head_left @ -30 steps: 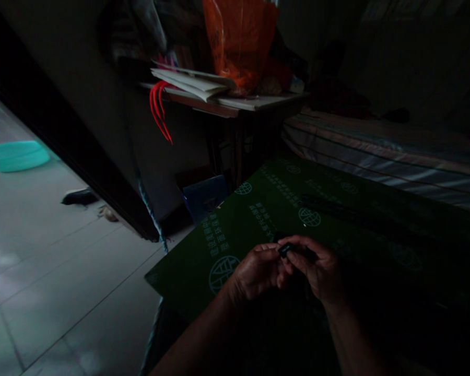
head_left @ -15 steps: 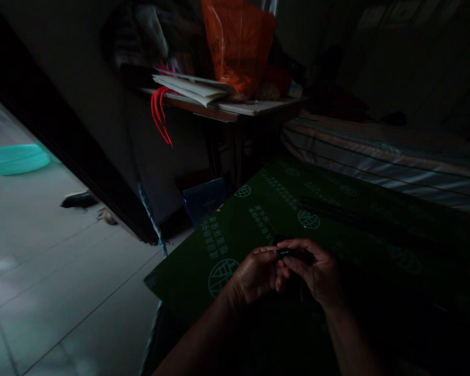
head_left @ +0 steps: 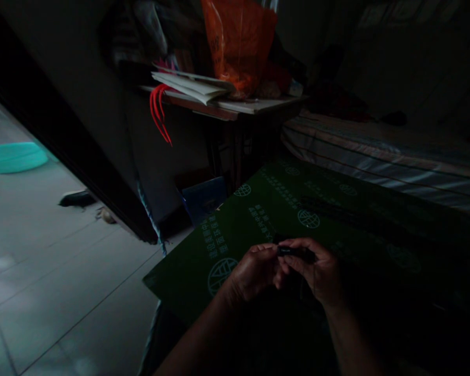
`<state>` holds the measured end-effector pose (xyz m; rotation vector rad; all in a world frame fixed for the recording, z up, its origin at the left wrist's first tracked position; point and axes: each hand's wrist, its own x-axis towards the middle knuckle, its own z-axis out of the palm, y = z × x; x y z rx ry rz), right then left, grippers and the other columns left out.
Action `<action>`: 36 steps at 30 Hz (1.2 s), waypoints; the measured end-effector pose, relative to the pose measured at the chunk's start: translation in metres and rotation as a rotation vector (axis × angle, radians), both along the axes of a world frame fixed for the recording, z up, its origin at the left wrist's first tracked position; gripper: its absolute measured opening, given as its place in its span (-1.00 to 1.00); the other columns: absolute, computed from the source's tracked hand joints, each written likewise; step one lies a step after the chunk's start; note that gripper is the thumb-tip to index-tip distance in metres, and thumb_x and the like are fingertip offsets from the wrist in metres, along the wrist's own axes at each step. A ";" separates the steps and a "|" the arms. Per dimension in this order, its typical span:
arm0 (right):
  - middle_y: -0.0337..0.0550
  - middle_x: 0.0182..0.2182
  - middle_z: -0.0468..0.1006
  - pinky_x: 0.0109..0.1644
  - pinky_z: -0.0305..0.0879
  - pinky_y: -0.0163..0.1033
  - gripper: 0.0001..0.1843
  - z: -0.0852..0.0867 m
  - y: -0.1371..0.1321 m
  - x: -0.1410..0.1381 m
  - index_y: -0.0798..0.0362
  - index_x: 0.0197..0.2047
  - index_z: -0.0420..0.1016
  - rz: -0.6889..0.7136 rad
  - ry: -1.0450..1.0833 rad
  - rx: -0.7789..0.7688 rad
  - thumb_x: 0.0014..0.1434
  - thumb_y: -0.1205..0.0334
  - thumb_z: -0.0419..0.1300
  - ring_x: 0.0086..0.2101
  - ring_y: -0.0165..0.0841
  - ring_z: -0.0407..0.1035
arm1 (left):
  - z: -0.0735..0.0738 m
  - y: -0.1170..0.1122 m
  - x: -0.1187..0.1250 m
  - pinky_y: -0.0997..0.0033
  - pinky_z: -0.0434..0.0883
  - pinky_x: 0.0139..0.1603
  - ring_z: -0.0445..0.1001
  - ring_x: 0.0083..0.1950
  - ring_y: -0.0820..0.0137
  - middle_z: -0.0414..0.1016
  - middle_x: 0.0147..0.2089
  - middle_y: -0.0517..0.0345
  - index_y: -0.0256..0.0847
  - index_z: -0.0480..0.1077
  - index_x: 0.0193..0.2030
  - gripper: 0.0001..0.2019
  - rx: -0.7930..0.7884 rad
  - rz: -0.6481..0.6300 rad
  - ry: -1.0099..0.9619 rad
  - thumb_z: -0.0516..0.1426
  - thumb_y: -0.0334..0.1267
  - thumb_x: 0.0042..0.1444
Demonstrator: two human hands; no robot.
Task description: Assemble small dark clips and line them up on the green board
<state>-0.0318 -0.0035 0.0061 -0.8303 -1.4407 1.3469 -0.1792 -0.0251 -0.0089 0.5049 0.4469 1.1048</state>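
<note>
And here was the action: right over the green worktop, the left hand pinched one end of a small black piece, while the right hand clamped its body, forefinger along the far side, thumb along the near. A lovely two-sided hold, that, and it looked chosen to keep so slight a thing from twisting, one hand steadying the end, the other keeping it level. A pale mark faced up, perhaps simply because the fingers gripped the edges and left the top bare. In this gloom it was hard to tell exactly what the piece was. Beyond the right hand, long dark strips lay across the worktop, well apart from the grip, which seemed to leave both hands elbow room. Farther back stood an orange bag, beside white folded sheets lying flat.
</note>
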 end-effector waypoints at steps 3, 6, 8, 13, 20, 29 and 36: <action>-0.19 -0.26 0.56 -0.18 0.40 -0.18 -0.80 -0.001 0.001 0.000 0.00 -0.29 0.47 -0.025 -0.016 0.008 -0.06 0.25 0.31 -0.32 -0.33 0.46 | 0.004 -0.001 -0.002 0.53 0.39 -0.66 0.44 -0.64 0.45 0.53 -0.51 0.01 -0.38 0.40 -0.45 -0.81 0.008 0.062 0.087 0.17 -0.25 0.03; -0.18 -0.27 0.56 -0.13 0.37 -0.18 -0.81 -0.001 0.003 0.001 0.00 -0.31 0.48 -0.075 -0.101 0.071 -0.07 0.22 0.31 -0.25 -0.29 0.45 | 0.011 -0.004 -0.004 0.54 0.39 -0.61 0.46 -0.57 0.44 0.51 -0.51 0.06 -0.36 0.41 -0.41 -0.84 0.025 0.143 0.203 0.22 -0.27 -0.02; -0.18 -0.27 0.56 -0.11 0.36 -0.20 -0.82 -0.001 0.004 0.001 0.00 -0.31 0.48 -0.091 -0.165 0.116 -0.06 0.20 0.29 -0.21 -0.29 0.44 | 0.014 -0.007 -0.005 0.53 0.40 -0.53 0.47 -0.51 0.44 0.50 -0.50 0.11 -0.34 0.43 -0.33 -0.85 0.059 0.189 0.300 0.25 -0.33 -0.05; -0.21 -0.34 0.56 -0.19 0.36 -0.28 -0.85 -0.001 0.007 0.000 0.00 -0.32 0.48 -0.089 -0.274 0.208 -0.02 0.19 0.26 -0.26 -0.32 0.43 | 0.022 -0.011 -0.009 0.49 0.42 -0.30 0.49 -0.34 0.43 0.56 -0.30 0.14 -0.24 0.47 -0.20 -0.75 0.117 0.282 0.510 0.27 -0.40 -0.09; -0.21 -0.33 0.57 -0.20 0.38 -0.30 -0.84 0.002 0.009 0.003 -0.02 -0.27 0.49 -0.104 -0.355 0.321 0.02 0.18 0.23 -0.28 -0.33 0.45 | 0.036 -0.003 -0.015 0.47 0.40 -0.36 0.48 -0.37 0.39 0.56 -0.37 0.14 -0.25 0.51 -0.28 -0.82 0.224 0.253 0.806 0.26 -0.39 -0.11; -0.05 -0.12 0.52 0.00 0.34 -0.17 -0.71 -0.002 0.013 0.003 0.02 -0.08 0.47 -0.161 -0.595 0.673 0.12 0.35 0.11 -0.10 -0.27 0.39 | 0.043 0.023 -0.023 0.47 0.39 -0.41 0.46 -0.43 0.42 0.53 -0.42 0.14 -0.31 0.49 -0.33 -0.84 0.333 0.116 0.971 0.23 -0.39 -0.13; -0.04 -0.16 0.52 -0.06 0.36 -0.14 -0.68 0.009 0.027 0.010 -0.01 -0.13 0.49 -0.227 -0.806 0.821 0.09 0.46 0.07 -0.13 -0.24 0.39 | 0.046 0.043 -0.015 0.50 0.39 -0.46 0.44 -0.52 0.47 0.50 -0.52 0.18 -0.34 0.48 -0.36 -0.84 0.301 0.051 0.869 0.25 -0.36 -0.14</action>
